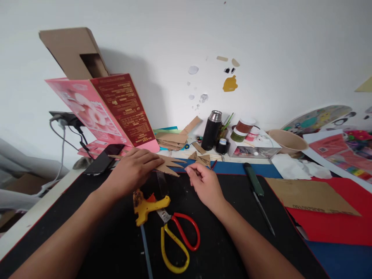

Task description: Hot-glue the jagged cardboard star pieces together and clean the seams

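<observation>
From my end, the left hand is draped over a spiky cardboard cutout by the black mat's far edge, right hand curled beside its tips. Can't tell if either's pinching. Looks like a positioning step; next move probably needs steady support.

The left hand is palm down, its fingers reaching rightward; the right hand curls, thumb beside the index finger. Both forearms slant inward.
</observation>
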Available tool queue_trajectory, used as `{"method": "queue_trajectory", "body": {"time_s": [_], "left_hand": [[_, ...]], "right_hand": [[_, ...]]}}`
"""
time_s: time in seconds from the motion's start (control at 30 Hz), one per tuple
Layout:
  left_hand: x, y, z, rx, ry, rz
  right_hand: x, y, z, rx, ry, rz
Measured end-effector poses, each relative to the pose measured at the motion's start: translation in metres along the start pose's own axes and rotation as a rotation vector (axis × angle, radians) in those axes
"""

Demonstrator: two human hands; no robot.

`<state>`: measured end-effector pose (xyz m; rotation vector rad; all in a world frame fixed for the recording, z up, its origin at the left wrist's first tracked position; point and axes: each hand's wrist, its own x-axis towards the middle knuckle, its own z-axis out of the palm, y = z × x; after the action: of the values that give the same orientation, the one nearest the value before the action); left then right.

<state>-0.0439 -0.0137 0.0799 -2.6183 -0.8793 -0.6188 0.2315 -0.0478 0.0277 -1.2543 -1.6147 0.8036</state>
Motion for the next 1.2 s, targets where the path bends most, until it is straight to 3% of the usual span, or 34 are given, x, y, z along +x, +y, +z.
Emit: {"method": "queue_trajectory", "body": {"time_s": [0.6, 1.2], "left_hand": [[-0.0005, 0.0, 0.0013, -0.023, -0.054, -0.04], [-0.0014, 0.0022, 0.0039, -0.057, -0.058, -0.059]], "right_hand": [[0.0008, -0.0012, -0.0022, -0.044, 0.043, -0.052], [-0.002, 0.0001, -0.0011, -0.285, 0.041, -0.158]]}}
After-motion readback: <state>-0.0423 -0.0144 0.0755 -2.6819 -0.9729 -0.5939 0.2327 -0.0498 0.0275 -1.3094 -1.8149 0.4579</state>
